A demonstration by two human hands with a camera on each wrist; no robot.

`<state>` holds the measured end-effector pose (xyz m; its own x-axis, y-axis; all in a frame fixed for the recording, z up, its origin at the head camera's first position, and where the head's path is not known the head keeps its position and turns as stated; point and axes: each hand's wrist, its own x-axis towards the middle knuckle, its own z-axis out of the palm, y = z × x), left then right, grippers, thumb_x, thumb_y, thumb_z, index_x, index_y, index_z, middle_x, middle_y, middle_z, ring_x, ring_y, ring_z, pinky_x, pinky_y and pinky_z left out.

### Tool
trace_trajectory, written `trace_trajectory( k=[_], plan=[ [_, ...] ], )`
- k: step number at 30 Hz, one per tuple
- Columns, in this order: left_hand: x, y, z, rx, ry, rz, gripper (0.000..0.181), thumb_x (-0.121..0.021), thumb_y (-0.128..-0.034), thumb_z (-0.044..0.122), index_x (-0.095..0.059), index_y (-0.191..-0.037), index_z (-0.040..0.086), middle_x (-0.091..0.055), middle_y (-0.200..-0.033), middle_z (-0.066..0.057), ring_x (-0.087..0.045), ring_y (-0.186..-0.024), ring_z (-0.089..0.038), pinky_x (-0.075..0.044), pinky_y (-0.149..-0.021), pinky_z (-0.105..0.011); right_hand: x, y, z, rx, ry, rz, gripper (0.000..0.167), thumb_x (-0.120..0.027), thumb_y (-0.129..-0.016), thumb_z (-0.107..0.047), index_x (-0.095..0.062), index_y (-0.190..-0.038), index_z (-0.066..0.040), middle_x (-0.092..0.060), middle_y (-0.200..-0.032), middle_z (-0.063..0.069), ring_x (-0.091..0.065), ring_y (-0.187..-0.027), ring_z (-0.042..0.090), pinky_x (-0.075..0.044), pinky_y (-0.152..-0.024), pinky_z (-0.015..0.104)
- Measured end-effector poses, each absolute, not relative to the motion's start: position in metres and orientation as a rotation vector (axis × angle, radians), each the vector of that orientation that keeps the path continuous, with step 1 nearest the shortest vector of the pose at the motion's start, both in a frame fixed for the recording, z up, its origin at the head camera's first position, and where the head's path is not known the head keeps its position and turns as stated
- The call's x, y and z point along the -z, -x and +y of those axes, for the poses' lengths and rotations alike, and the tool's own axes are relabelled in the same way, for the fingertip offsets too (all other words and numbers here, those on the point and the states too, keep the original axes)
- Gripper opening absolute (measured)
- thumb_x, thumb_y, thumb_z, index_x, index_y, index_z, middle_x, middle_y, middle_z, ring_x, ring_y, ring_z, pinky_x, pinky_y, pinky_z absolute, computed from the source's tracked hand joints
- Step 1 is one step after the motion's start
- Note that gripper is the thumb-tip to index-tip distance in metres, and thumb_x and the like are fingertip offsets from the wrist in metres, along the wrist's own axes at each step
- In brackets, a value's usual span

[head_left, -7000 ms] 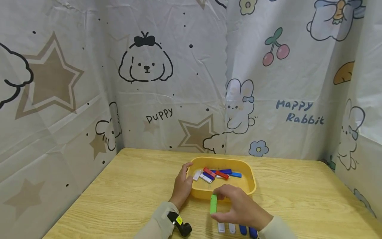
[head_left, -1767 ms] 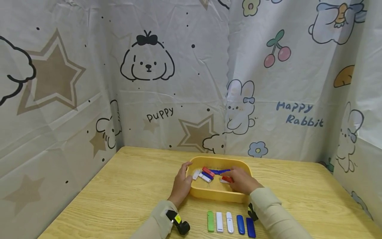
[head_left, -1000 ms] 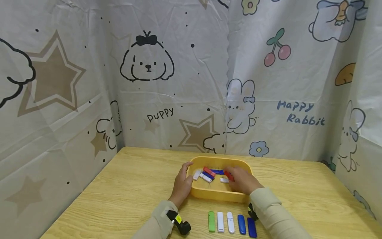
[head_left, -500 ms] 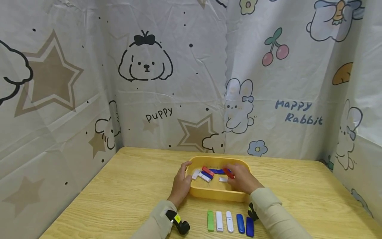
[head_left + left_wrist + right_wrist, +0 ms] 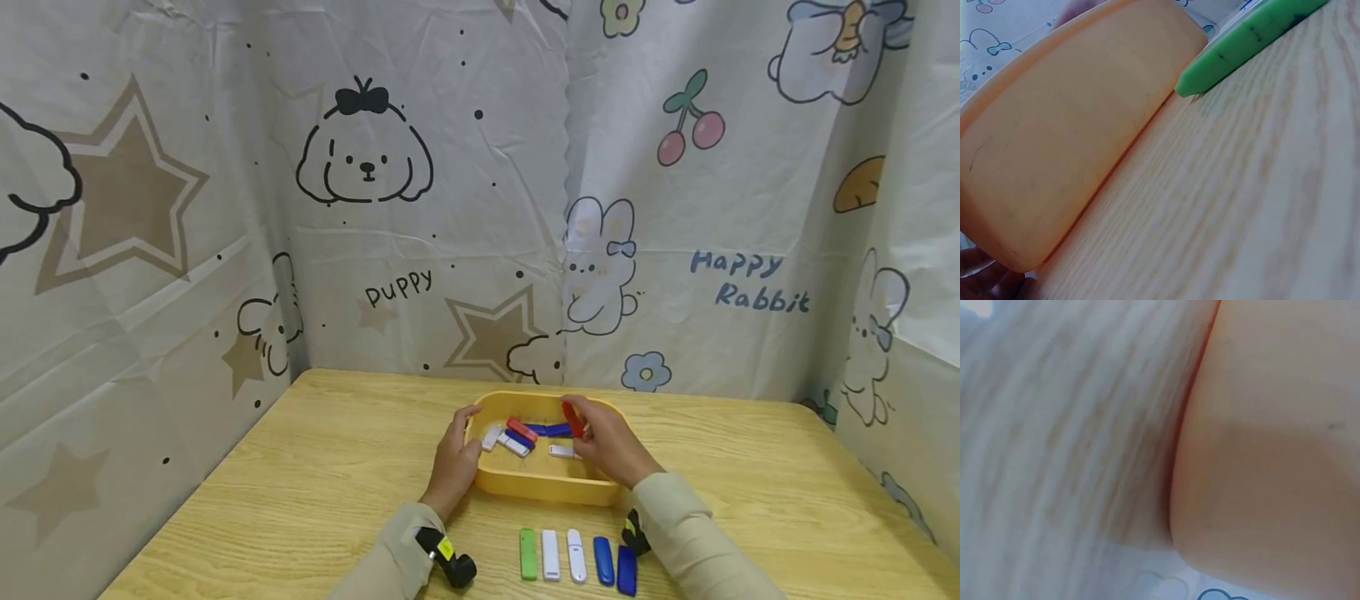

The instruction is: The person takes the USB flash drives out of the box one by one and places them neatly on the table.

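Observation:
In the head view my right hand (image 5: 611, 442) pinches a red USB flash drive (image 5: 573, 418) between thumb and fingers, tilted up above the right side of a yellow plastic bin (image 5: 547, 486). My left hand (image 5: 453, 462) grips the bin's left end, and its fingertips (image 5: 988, 275) show at the lower left in the left wrist view. Inside the bin lie a pink-red drive (image 5: 522, 429), blue drives (image 5: 557, 430) and white ones, one (image 5: 561, 451) partly behind my right hand. The right wrist view shows only the bin's outer wall (image 5: 1272, 475) and wood, no hand.
In front of the bin a row of drives lies on the wooden table (image 5: 337, 467): green (image 5: 528, 554), white (image 5: 551, 555), another white (image 5: 576, 556), blue (image 5: 603, 560) and dark blue (image 5: 627, 570). Printed cloth (image 5: 420, 250) hangs around the table.
The green drive once in my right hand now lies in the row. That hand went into the bin, took the red drive and has raised it slightly. My left hand stays put.

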<state>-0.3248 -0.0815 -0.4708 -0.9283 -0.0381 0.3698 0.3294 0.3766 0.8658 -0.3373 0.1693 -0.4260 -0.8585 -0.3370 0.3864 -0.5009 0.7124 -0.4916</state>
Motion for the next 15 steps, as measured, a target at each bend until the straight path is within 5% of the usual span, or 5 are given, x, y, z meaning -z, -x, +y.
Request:
trace_trajectory(
  k=[4, 8, 15],
  plan=[
    [0.472, 0.325, -0.083, 1.570, 0.255, -2.309, 0.052, -0.044, -0.0835, -0.001, -0.047, -0.134, 0.011, -0.044, -0.145, -0.014, -0.036, -0.137, -0.033, -0.027, -0.110, -0.054, 0.426, 0.334, 0.169, -0.942, -0.612, -2.626, 0.061, -0.078, -0.076, -0.008, -0.052, -0.131, -0.003, -0.062, -0.093, 0.003, -0.059, -0.077, 0.016, -0.054, -0.072, 0.031],
    [0.471, 0.324, -0.083, 1.560, 0.255, -2.307, 0.052, -0.044, -0.0829, 0.000, -0.047, -0.133, 0.010, -0.045, -0.144, -0.014, -0.038, -0.136, -0.032, -0.029, -0.109, -0.054, 0.427, 0.332, 0.172, -0.918, -0.631, -2.542, 0.059, -0.080, -0.076, -0.017, -0.054, -0.127, 0.001, -0.061, -0.102, 0.006, -0.060, -0.088, 0.022, -0.055, -0.074, 0.032],
    [0.470, 0.323, -0.082, 1.553, 0.253, -2.312, 0.051, -0.044, -0.0830, 0.000, -0.047, -0.133, 0.011, -0.046, -0.143, -0.014, -0.039, -0.134, -0.033, -0.029, -0.109, -0.054, 0.416, 0.325, 0.173, -0.975, -0.631, -2.487, 0.059, -0.081, -0.075, -0.017, -0.056, -0.127, -0.001, -0.061, -0.110, 0.008, -0.062, -0.096, 0.025, -0.056, -0.077, 0.035]
  ],
)
